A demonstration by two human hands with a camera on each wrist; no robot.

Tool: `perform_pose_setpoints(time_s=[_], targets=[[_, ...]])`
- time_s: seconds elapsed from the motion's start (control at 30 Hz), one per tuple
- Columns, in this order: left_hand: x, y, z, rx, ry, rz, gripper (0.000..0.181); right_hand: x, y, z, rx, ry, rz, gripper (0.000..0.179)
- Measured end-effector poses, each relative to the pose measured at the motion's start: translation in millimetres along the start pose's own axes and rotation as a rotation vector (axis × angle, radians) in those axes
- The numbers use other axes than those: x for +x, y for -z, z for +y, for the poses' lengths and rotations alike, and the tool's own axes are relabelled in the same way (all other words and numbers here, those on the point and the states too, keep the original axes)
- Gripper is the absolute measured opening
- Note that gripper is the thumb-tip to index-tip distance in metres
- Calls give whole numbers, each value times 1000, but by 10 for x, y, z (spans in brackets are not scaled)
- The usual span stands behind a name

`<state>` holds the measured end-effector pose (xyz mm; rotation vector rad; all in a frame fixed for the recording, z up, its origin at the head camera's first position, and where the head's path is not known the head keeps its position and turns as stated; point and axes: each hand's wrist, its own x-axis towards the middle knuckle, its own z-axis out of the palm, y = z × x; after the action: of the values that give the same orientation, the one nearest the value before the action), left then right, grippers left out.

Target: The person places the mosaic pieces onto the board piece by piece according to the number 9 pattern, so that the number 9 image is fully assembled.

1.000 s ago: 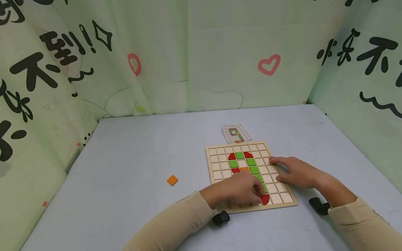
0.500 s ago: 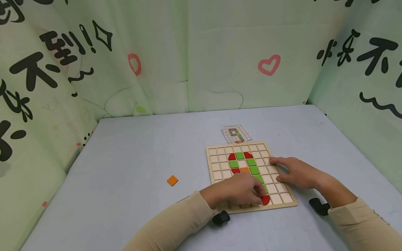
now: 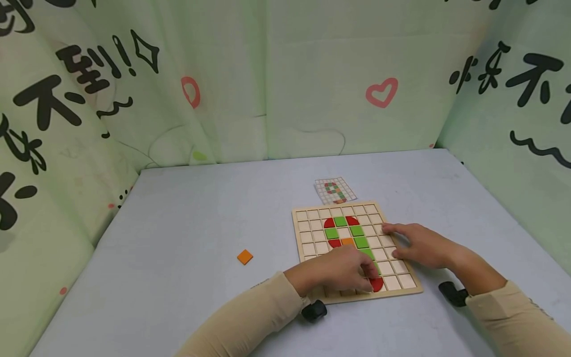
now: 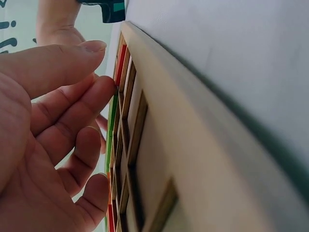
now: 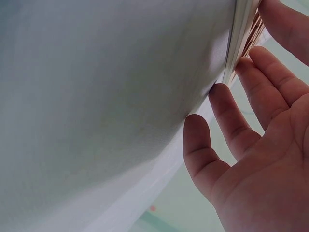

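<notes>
A wooden grid board (image 3: 308, 225) lies on the table, its white cells partly filled with red, green and orange tiles. My left hand (image 3: 341, 270) hovers low over the board's near part, fingertips right at a red rounded tile (image 3: 377, 284). In the left wrist view, thumb and fingers are apart, with one fingertip touching the row of tiles beside the red tile (image 4: 119, 67). My right hand (image 3: 424, 245) rests against the board's right edge; in the right wrist view its loosely extended fingers (image 5: 260, 92) touch the board's side. Some cells are hidden under the left hand.
A loose orange square tile (image 3: 245, 256) lies on the table left of the board. Behind the board is a small printed pattern card (image 3: 334, 190). Pale green curtains (image 3: 303, 89) with dark lettering enclose the table (image 3: 192, 223).
The left fingertips have shifted very slightly right over the red tile. The right hand, board and loose orange tile stay in place.
</notes>
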<state>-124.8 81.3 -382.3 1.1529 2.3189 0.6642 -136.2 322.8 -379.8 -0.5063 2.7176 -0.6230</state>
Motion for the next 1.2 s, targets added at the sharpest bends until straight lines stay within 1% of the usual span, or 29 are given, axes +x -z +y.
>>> perform_pose_setpoints(time_s=[0.4,0.53,0.7,0.97,1.2], targets=[[-10,41,-40,-22,-20,14,18,1,7,-12,-1,5,1,58],[-35,69,-78,-56,-23,29,21,3,10,-9,-5,3,2,58],[-101,110,-143,-90,-28,55,22,5,5,-9,-10,-9,-3,59],[-228,210,-264,-113,31,86,22,1,7,-31,-20,-42,-11,62],[-377,308,-362,-150,46,124,22,7,8,-29,-20,-52,-10,64]])
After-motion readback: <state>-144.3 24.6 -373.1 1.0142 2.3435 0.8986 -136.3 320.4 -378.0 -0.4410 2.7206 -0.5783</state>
